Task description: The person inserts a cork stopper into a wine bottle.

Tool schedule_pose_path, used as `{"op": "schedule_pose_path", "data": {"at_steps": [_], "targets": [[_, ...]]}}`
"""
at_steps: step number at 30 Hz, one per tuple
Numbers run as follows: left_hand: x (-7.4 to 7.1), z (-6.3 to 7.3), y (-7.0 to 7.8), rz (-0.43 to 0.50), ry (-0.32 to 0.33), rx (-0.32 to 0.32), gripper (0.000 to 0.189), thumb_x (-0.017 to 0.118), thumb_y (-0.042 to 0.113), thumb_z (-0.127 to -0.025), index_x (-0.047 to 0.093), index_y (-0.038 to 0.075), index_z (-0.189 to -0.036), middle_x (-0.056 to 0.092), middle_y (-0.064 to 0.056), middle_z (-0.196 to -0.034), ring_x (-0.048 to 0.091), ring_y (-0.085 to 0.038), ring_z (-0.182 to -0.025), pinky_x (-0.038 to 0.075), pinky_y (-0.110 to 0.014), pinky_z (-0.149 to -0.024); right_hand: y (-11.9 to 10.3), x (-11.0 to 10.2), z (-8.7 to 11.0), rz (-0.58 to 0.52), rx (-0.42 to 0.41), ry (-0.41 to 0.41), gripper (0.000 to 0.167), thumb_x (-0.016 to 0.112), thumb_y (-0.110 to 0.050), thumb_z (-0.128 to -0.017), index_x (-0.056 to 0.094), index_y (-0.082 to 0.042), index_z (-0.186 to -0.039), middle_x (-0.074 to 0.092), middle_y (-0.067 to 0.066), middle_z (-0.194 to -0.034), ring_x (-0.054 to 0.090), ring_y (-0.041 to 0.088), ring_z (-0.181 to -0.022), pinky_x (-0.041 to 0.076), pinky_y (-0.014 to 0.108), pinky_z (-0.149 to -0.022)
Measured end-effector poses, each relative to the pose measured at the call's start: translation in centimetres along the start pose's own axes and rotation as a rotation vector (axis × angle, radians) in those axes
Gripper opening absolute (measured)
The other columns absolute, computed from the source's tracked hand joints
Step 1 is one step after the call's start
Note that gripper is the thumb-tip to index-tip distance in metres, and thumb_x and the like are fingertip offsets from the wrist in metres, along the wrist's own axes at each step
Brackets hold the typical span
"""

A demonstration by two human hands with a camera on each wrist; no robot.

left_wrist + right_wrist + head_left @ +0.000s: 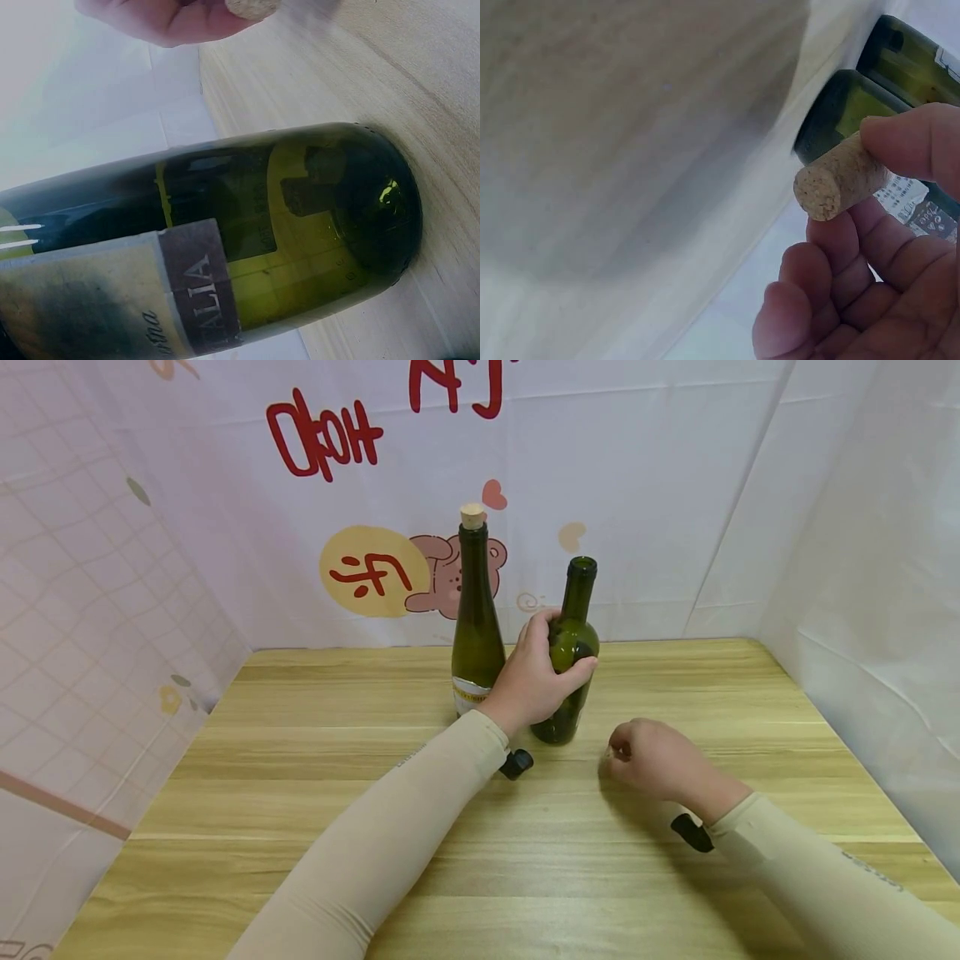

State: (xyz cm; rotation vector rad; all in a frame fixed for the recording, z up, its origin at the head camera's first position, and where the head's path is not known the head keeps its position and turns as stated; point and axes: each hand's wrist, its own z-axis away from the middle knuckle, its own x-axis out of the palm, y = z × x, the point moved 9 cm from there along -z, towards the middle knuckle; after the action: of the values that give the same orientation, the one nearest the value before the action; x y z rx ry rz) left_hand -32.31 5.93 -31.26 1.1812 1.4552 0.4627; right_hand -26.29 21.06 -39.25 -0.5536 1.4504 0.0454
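My left hand [534, 681] grips the body of a dark green wine bottle [576, 602], which stands upright with an uncovered mouth. In the left wrist view the same bottle shows a label ending in "ITALIA". Beside it, on the left, stands a taller green bottle [477, 627] with a cork stopper [472, 516] in its mouth. Between thumb and fingers, my right hand [663, 764] pinches a loose cork [840, 180]. That hand is just above the table, to the right of the gripped bottle and apart from it.
The wooden table [420, 877] meets a white printed cloth [637, 485] at the back, with more cloth at both sides. Black wrist-worn pieces show by the left sleeve [517, 764] and the right sleeve [692, 832].
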Motion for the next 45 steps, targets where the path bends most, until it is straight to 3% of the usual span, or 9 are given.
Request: {"op": "schedule_pose_path", "data": {"at_steps": [7,16,30,38,45], "targets": [[0.0,0.0,-0.1,0.006,0.001,0.006,0.073,0.07,0.045,-0.099,0.03,0.019,-0.154,0.047,-0.001,-0.138,0.056,-0.016,-0.12,0.052,-0.041,-0.104,-0.2,-1.4,-0.1,-0.042,0.01,0.054,0.008,0.068,-0.015,-0.092,0.073,-0.009,-0.09,0.061,-0.002,-0.077,0.052,0.014,-0.07,0.044,0.033,-0.067],[0.0,0.0,-0.2,0.002,0.0,0.002,0.074,0.07,0.047,-0.099,0.03,0.02,-0.155,0.047,-0.001,-0.139,0.056,-0.016,-0.119,0.052,-0.04,-0.102,0.2,-3.8,-0.3,-0.054,0.039,0.078,0.015,0.065,-0.017,-0.094,0.076,-0.008,-0.099,0.072,0.002,-0.088,0.064,0.017,-0.079,0.053,0.04,-0.075],[0.0,-0.1,0.0,0.01,-0.002,0.006,0.074,0.07,0.045,-0.099,0.03,0.019,-0.155,0.047,-0.001,-0.139,0.056,-0.016,-0.119,0.052,-0.041,-0.103,0.2,-6.1,-0.7,-0.093,0.054,0.114,0.019,0.065,-0.019,-0.098,0.073,-0.003,-0.104,0.07,0.005,-0.088,0.059,0.015,-0.071,0.05,0.035,-0.071],[0.0,-0.1,-0.1,0.013,-0.007,0.01,0.075,0.07,0.046,-0.098,0.029,0.019,-0.156,0.046,-0.001,-0.14,0.056,-0.016,-0.119,0.052,-0.04,-0.103,-0.3,-8.0,-1.0,-0.116,0.036,0.206,0.019,0.067,-0.019,-0.098,0.073,-0.002,-0.102,0.07,0.007,-0.088,0.062,0.019,-0.076,0.05,0.036,-0.071],[0.1,-0.1,-0.2,0.016,-0.009,0.011,0.075,0.07,0.045,-0.099,0.029,0.019,-0.156,0.046,-0.001,-0.14,0.057,-0.016,-0.119,0.053,-0.04,-0.103,-0.7,-8.8,-1.1,-0.108,0.048,0.21,0.019,0.066,-0.019,-0.099,0.073,-0.003,-0.104,0.07,0.008,-0.09,0.061,0.021,-0.076,0.049,0.037,-0.072]]}}
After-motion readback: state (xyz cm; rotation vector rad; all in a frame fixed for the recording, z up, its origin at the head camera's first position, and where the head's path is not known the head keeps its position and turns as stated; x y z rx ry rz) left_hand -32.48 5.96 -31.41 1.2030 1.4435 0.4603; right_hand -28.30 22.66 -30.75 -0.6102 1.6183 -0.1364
